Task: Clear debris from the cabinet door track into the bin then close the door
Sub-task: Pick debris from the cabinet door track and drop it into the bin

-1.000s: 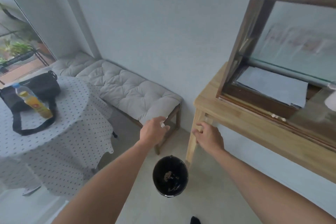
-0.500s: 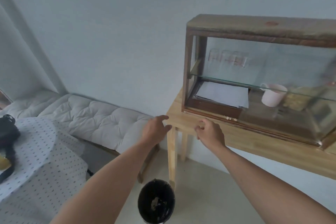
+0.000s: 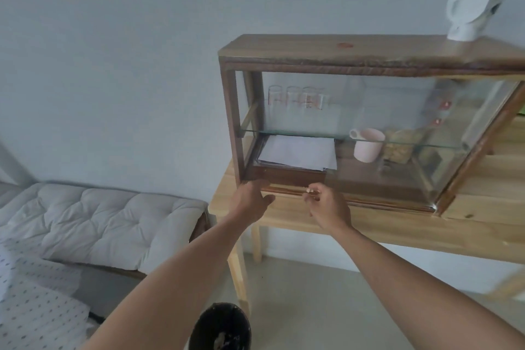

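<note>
A wood-framed glass cabinet stands on a light wooden table. Its left half is open, and the sliding glass door covers the right part. Small pale debris lies in the bottom door track. My right hand pinches that debris with thumb and forefinger. Against the cabinet's lower left corner rests my left hand, fingers loose and empty. On the floor below my arms stands a black bin with scraps inside.
Inside the cabinet are a stack of papers, a pink mug, glasses and jars. A white kettle sits on top. A cushioned bench and a dotted tablecloth are to the left.
My view has lifted from the bin and floor up to the cabinet. Both hands have moved up from beside the table leg to the door track, and the right hand's fingers have closed on the debris.
</note>
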{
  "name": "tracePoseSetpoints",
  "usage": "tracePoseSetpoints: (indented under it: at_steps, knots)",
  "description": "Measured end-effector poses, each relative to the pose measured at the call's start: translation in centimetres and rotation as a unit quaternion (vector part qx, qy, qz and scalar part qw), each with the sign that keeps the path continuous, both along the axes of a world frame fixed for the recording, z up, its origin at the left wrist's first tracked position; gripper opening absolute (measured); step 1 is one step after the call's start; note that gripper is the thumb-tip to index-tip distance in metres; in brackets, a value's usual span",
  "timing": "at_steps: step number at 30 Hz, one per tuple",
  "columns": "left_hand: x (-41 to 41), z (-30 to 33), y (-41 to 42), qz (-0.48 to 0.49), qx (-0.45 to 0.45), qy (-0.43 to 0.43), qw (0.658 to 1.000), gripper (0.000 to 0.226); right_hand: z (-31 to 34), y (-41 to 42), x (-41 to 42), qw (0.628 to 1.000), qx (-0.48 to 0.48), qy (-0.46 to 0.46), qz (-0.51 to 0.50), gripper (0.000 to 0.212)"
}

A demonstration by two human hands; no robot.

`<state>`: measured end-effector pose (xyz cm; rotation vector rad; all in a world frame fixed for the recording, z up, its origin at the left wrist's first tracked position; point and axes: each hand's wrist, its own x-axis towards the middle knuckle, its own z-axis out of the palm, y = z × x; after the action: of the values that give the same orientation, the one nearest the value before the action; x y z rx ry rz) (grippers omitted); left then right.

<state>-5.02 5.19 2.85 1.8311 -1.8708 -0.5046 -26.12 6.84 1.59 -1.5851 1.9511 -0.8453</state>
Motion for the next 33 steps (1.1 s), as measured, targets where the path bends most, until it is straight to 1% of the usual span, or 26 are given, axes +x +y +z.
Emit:
tracePoseSetpoints:
  at_steps: [4, 8, 12, 17, 20, 26, 30, 33]
  knots:
    - [-2.6, -0.9, -1.6, -0.034, 0.0, 0.014, 0.999, 0.044, -0.9, -0.7, -1.4, 1.0, 0.002, 0.018, -0.003, 0.032]
    - [-5.1, -1.9, -3.0, -0.045, 0.023, -0.001, 0.999, 0.043, -2.1, -1.3, -2.2, 0.998, 0.01, 0.062, 0.014, 0.032]
    - [-7.3, -2.7, -4.1, -0.05, 0.035, 0.012, 0.998, 0.042, -2.8, -2.2, -2.5, 0.995, 0.006, 0.093, 0.022, 0.034]
    - [-8.5, -3.5, -5.2, -0.045, 0.024, 0.038, 0.998, 0.03, -3.3, -3.5, -2.4, 0.989, -0.006, 0.146, 0.033, 0.043]
    - [-9.0, -3.6, -5.4, -0.052, 0.028, 0.034, 0.998, 0.028, -3.6, -4.1, -2.7, 0.98, -0.019, 0.194, 0.032, 0.046]
    - [-9.1, -3.4, -5.7, -0.048, 0.042, 0.024, 0.998, 0.025, -4.2, -4.2, -2.9, 0.956, -0.055, 0.285, 0.042, 0.027]
    - [-9.0, -3.1, -5.9, -0.031, 0.048, 0.029, 0.998, 0.013, -4.0, -3.9, -3.0, 0.947, -0.068, 0.314, 0.03, 0.021]
    - [-8.8, -3.1, -6.1, -0.024, 0.059, 0.032, 0.997, 0.007, -3.7, -3.9, -3.2, 0.929, -0.047, 0.366, 0.04, 0.016]
